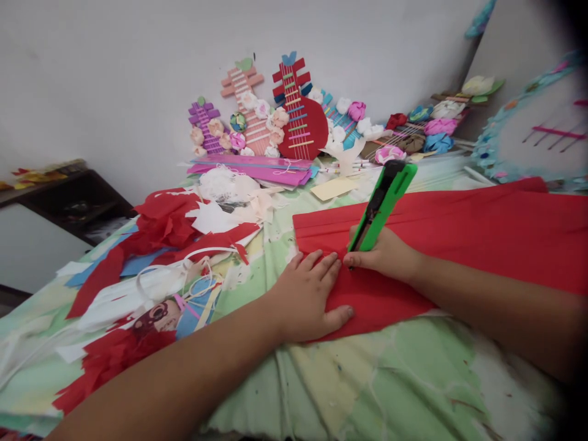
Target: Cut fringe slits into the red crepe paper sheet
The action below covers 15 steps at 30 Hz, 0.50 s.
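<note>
Across a large sheet of red crepe paper (482,226), folds run lengthwise on the bed. My left hand (307,297) lies flat on the paper's left end, fingers spread, pressing it down. Close beside it, my right hand (386,254) grips a green and black utility knife (383,205), held steeply like a pen. Its lower end meets the red paper just right of my left fingertips. The blade itself is too small to make out, and my fingers partly cover the handle.
Red paper scraps (165,220), white paper pieces and tangled cords lie to the left. Decorated craft guitars, including a red one (305,128), lean on the wall behind purple sheets (257,168). A cream card (334,188) lies beyond the red paper. A dark shelf stands far left.
</note>
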{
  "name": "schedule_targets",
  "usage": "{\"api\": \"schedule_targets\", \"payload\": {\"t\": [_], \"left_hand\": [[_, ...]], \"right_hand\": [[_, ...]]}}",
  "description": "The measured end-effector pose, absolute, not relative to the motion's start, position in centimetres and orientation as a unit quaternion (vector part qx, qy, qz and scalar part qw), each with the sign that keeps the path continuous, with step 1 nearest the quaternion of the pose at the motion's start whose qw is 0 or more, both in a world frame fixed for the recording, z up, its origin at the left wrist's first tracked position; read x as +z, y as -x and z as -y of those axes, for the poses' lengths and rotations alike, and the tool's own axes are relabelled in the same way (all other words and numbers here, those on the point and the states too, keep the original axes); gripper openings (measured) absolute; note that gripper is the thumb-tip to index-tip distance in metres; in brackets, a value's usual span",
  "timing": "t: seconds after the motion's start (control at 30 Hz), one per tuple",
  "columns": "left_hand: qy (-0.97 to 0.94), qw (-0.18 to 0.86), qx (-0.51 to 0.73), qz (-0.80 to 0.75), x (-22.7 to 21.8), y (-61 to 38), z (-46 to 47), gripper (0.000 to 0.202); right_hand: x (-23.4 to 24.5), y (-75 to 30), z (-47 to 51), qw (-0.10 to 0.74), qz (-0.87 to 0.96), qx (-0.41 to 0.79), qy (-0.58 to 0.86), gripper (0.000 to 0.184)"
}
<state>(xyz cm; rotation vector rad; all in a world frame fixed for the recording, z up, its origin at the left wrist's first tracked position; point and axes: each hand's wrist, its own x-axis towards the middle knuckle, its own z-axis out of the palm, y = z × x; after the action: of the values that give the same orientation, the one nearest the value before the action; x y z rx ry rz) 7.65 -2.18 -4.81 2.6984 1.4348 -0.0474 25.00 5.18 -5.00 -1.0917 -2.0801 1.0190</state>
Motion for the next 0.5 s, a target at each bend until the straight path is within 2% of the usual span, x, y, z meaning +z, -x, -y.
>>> {"api": "schedule_targets", "payload": {"t": [0.3,0.5], "left_hand": [[-0.883,0.04,-0.008,-0.468,-4.99,-7.62,2.29,0.073],[-0.883,0.042,-0.004,-0.468,-4.76,-7.61,2.29,0.073]], "right_hand": [[-5.01,-25.0,-5.07,0.262,0.784,0.403,0.392,0.034],[-5.01,-25.0,-4.87,0.24,0.813,0.371,0.379,0.033]]}}
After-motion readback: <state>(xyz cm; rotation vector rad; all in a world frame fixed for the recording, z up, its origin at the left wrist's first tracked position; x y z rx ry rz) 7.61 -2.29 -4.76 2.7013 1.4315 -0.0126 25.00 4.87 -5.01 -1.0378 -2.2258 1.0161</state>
